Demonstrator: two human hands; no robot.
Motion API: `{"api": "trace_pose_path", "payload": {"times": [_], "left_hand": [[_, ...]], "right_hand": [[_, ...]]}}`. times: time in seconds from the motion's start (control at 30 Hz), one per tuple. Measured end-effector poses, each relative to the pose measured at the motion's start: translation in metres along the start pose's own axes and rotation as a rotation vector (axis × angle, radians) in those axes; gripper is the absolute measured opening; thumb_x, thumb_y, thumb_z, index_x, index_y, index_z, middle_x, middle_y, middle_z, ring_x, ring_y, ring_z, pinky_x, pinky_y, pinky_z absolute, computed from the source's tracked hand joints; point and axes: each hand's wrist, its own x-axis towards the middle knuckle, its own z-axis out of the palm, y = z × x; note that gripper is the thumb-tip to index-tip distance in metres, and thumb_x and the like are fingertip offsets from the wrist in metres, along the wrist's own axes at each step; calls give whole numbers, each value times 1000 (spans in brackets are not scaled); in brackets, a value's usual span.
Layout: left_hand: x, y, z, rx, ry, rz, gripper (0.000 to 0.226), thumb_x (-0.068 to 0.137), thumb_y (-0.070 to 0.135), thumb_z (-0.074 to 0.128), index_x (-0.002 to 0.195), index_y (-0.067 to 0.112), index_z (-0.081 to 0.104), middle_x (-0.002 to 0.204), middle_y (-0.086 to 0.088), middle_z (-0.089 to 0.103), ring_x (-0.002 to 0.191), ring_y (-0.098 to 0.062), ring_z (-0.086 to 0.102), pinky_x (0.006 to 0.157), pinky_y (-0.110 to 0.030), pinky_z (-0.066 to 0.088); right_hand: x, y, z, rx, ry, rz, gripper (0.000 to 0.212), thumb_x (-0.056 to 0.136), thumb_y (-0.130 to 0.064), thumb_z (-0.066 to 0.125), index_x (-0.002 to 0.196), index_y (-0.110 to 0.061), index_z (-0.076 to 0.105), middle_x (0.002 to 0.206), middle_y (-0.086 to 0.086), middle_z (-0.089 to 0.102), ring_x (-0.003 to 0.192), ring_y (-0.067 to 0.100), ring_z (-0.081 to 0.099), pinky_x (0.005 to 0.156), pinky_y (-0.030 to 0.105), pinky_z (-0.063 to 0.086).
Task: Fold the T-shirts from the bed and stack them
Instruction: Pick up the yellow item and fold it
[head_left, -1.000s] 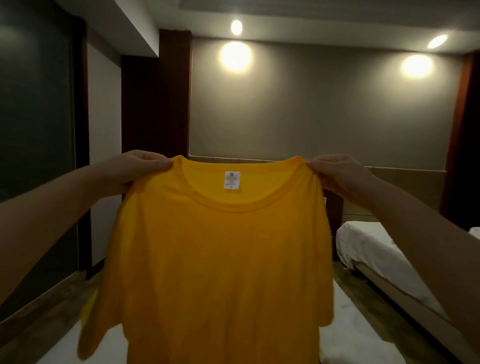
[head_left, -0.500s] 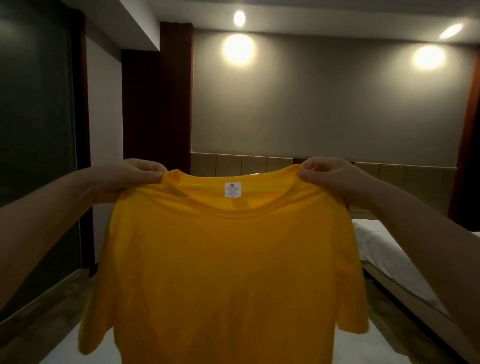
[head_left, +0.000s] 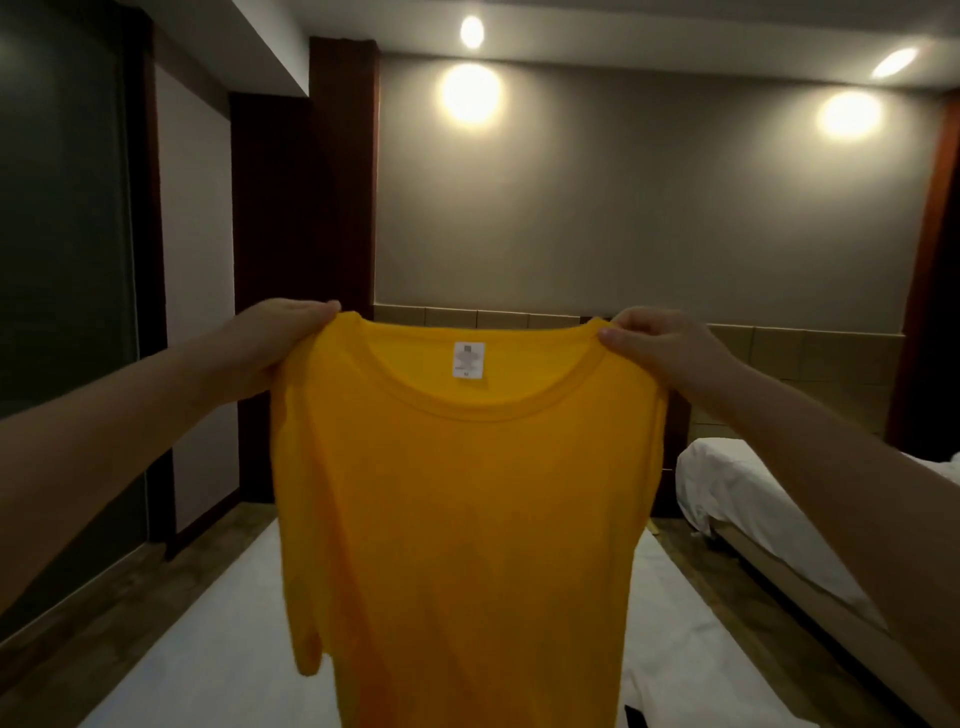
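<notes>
while hanging, yellow t-shirt (head_left: 457, 519) is pinched between left hand (head_left: 270, 343) and right hand (head_left: 670, 348), seemingly at its shoulders.

T-shirt (head_left: 457, 519): plain orange-yellow | neck label (head_left: 468, 359): white | bed sheet (head_left: 208, 649): white | second bed (head_left: 748, 499): white sheet, tan base | wall (head_left: 623, 218): grey | floor (head_left: 78, 634): brown

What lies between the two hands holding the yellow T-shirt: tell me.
In the head view, the collar of the yellow T-shirt spans from the left hand to the right hand, with a white label at its middle.
</notes>
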Motion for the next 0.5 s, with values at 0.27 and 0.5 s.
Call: {"api": "trace_pose_path", "payload": {"times": [0.27, 0.5], "left_hand": [[-2, -2, -23, -11, -348, 26, 103, 8, 57, 87, 99, 19, 60, 79, -4, 68, 64, -18, 67, 50, -25, 54], [4, -21, -13, 118, -375, 29, 93, 20, 61, 87, 97, 14, 63, 94, -7, 64, 77, -21, 65, 62, -29, 55]], "right_hand": [[0, 7, -2, 105, 59, 20, 17, 93, -34, 50, 82, -25, 59, 86, -4, 57, 76, 8, 54, 60, 23, 40], [-2, 26, 4, 127, -75, 127, 17, 97, -30, 44, 97, -24, 59, 92, -3, 56, 82, 13, 54, 63, 26, 43]]}}
